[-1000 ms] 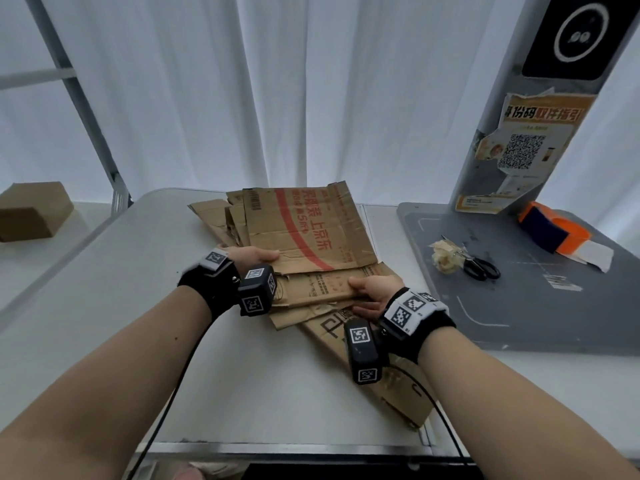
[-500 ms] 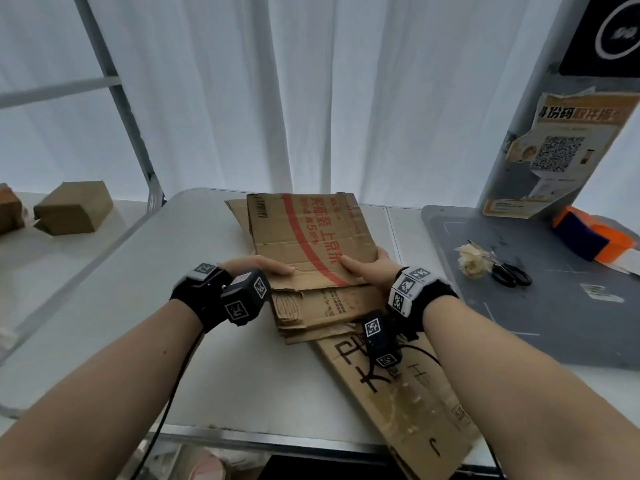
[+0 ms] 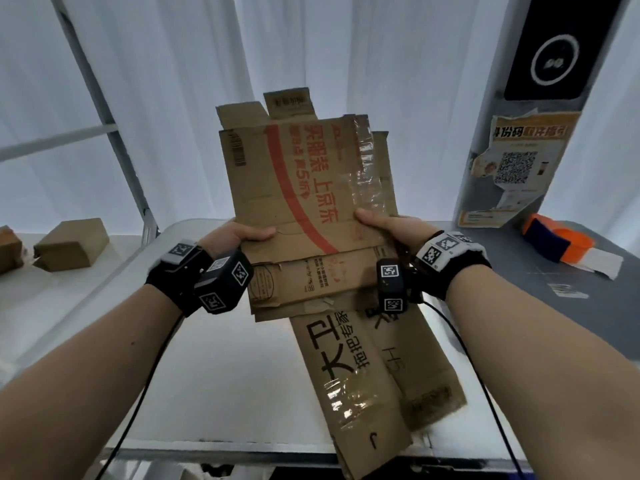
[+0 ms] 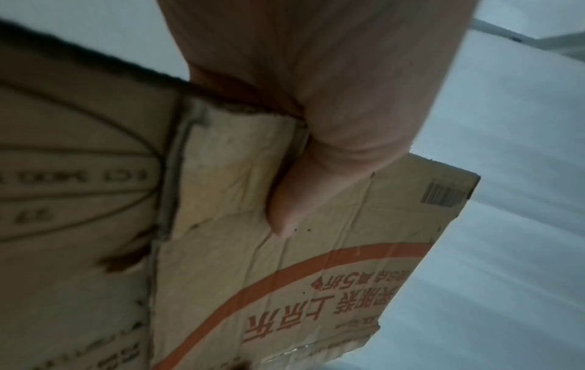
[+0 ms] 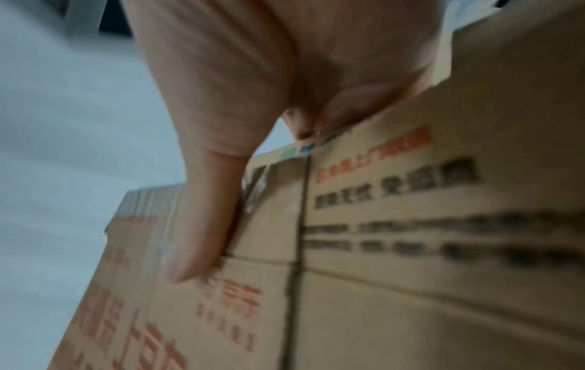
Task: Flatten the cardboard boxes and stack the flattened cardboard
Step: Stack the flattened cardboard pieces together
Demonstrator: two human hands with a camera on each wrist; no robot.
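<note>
**Both hands held the cardboard stack in the air**

Fingers were hidden behind the sheets, but both thumbs pressed on the front. The left hand (image 3: pixel 232 237) gripped the left edge of the stack of flattened brown cardboard sheets (image 3: pixel 304 216), and the right hand (image 3: pixel 391 226) gripped its right edge. The stack stood tilted up in the middle of the frame, above the white table (image 3: pixel 214 368). Two closed brown cardboard boxes (image 3: pixel 71 243) lay at the left edge of the frame.
</note>
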